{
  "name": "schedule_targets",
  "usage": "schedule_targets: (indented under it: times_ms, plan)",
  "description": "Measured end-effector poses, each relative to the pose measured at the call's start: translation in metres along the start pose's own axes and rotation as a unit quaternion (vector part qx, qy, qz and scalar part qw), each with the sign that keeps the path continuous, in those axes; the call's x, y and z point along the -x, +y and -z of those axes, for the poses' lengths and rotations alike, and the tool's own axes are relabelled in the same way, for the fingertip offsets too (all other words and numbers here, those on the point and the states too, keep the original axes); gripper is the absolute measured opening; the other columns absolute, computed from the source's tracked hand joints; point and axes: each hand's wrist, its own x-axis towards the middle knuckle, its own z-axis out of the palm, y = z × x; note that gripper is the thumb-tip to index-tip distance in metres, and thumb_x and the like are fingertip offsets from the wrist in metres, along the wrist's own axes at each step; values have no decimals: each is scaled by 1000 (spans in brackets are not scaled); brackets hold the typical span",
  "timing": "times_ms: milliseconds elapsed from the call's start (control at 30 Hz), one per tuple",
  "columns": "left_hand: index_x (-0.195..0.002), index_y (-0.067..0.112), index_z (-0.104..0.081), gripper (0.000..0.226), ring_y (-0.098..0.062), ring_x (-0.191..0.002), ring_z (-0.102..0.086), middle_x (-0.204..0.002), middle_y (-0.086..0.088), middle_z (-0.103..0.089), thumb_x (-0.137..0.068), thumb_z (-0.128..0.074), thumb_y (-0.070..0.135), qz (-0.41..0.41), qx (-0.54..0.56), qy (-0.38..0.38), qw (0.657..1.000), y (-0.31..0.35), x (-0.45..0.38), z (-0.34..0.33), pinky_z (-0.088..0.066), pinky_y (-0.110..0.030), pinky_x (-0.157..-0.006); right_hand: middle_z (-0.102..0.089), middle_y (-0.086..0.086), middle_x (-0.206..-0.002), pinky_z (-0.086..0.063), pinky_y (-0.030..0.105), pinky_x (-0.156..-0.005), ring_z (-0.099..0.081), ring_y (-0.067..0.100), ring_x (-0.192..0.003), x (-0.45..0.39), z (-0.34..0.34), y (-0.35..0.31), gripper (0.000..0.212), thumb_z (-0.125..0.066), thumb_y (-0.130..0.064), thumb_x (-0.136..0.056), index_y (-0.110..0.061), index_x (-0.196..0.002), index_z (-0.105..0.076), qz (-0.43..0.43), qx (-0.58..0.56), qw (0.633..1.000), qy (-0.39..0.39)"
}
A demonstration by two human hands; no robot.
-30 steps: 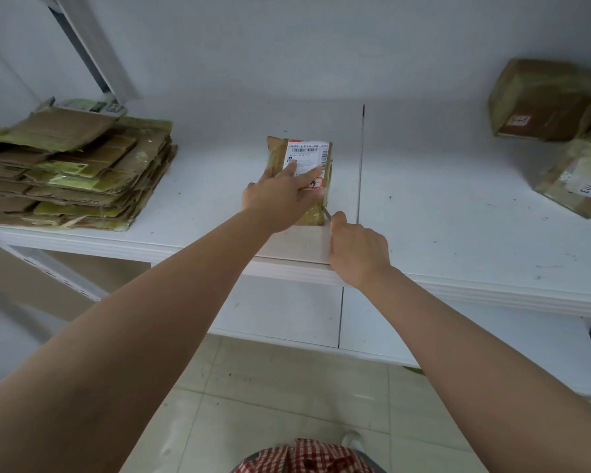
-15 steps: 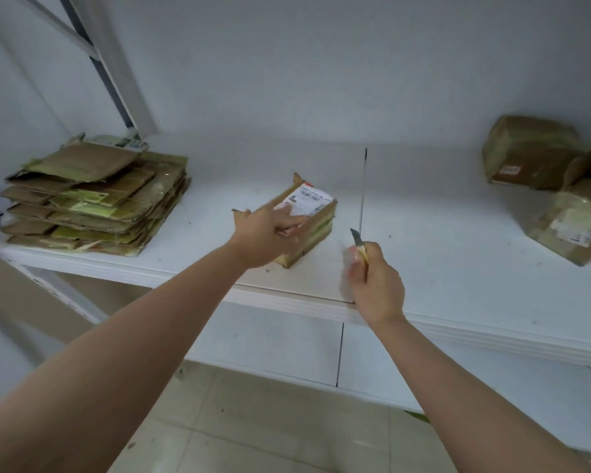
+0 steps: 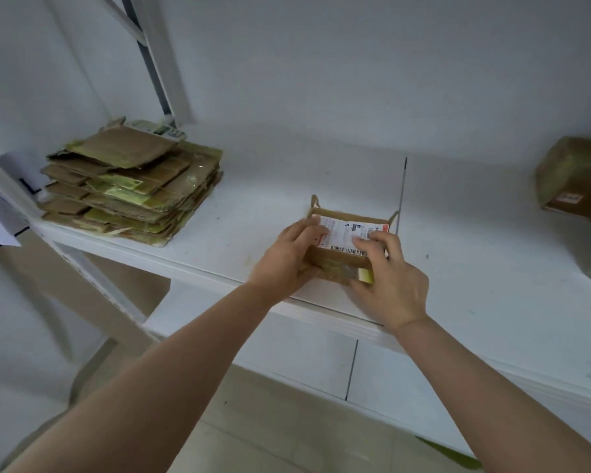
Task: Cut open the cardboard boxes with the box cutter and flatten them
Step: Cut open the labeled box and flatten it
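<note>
Both hands are gripping the small brown cardboard box with a white label (image 3: 347, 245) near the white shelf's (image 3: 475, 268) front edge: left hand (image 3: 287, 259) curling round its left end, right hand (image 3: 388, 278) its right. The stack of flattened brown cardboard (image 3: 130, 186) is sitting at the left end, so much looks done; a brown taped box (image 3: 575, 179) is waiting at the right edge. The cutter is not showing.

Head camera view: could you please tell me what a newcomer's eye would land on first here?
First, the two bare hands at the centre: the left hand and right hand hold a small cardboard box with a white shipping label, near the front edge of the white shelf. Next, the stack of flattened cardboard at the shelf's left end. A taped box sits at far right.
</note>
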Motion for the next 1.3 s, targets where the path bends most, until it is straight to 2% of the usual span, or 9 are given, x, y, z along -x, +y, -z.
schedule_targets:
  times_ms: [233, 433, 500, 567, 667, 833, 900, 1033, 1300]
  plan:
    - [-121, 5, -58, 54, -37, -119, -49, -136, -13, -51, -69, -72, 3, -17, 5, 44, 999, -11, -1, -12, -46, -40, -98, -60, 7, -109, -35, 20, -40, -58, 22, -48, -2, -12, 1, 56, -84, -36, -62, -16, -110, -64, 31, 44, 998, 23]
    - [-119, 4, -61, 54, -40, -114, -52, -133, -15, -55, -69, -78, 5, -17, -8, 19, 1000, -12, -5, -5, -48, -45, -94, -59, 5, -110, -36, 21, -38, -57, 22, -47, -1, -13, 2, 53, -84, -29, -64, -17, -112, -63, 36, 40, 997, 49]
    - [-118, 8, -60, 54, -41, -106, -56, -128, -16, -58, -68, -79, 14, -51, -63, 8, 997, -12, -6, 1, -54, -46, -83, -58, 3, -112, -35, 20, -41, -58, 22, -48, -3, -7, 0, 56, -84, -32, -62, -19, -113, -62, 26, 44, 998, 29]
    - [-109, 15, -59, 46, -37, -97, -59, -117, -10, -64, -68, -71, 32, -95, -146, 5, 985, -9, -12, 11, -57, -40, -60, -52, -1, -118, -39, 24, -47, -60, 22, -58, -7, 0, -4, 56, -79, -39, -67, -24, -117, -58, 3, 61, 998, -4]
    - [-90, 17, -64, 44, -30, -92, -61, -95, 0, -67, -66, -52, 53, -161, -248, 5, 955, -3, -23, 28, -45, -28, -42, -44, -4, -125, -42, 27, -57, -62, 24, -75, -13, 12, -11, 50, -66, -46, -79, -29, -124, -52, -24, 70, 997, -37]
    - [-87, 13, -66, 45, -23, -69, -58, -79, -2, -64, -68, -76, 52, -215, -249, 0, 944, 0, -39, 44, -44, -26, -47, -50, -10, -126, -47, 28, -60, -64, 23, -81, -29, 35, -13, 47, -64, -49, -83, -34, -125, -51, 10, 86, 996, -19]
    - [-85, 10, -64, 45, -25, -62, -57, -73, -5, -61, -66, -81, 47, -212, -250, -19, 944, 4, -43, 48, -43, -27, -48, -50, -13, -130, -40, 24, -61, -64, 22, -89, -35, 44, -13, 48, -61, -44, -86, -36, -131, -48, 29, 110, 993, -35]
    - [-101, 8, -60, 41, -27, -83, -58, -91, -8, -63, -80, -69, 42, -167, -269, -60, 947, 14, -54, 53, -40, -32, -63, -42, -13, -139, -37, 25, -65, -62, 19, -102, -47, 63, -15, 55, -54, -40, -88, -37, -140, -36, 52, 167, 981, -86]
    - [-103, 7, -54, 39, -20, -85, -49, -92, -7, -58, -83, -68, 38, -111, -234, -142, 955, 17, -69, 58, -41, -31, -70, -48, -2, -115, -20, 24, -44, -63, 26, -76, -65, 71, -35, 46, -55, -23, -86, -21, -129, -39, 111, 298, 939, -127]
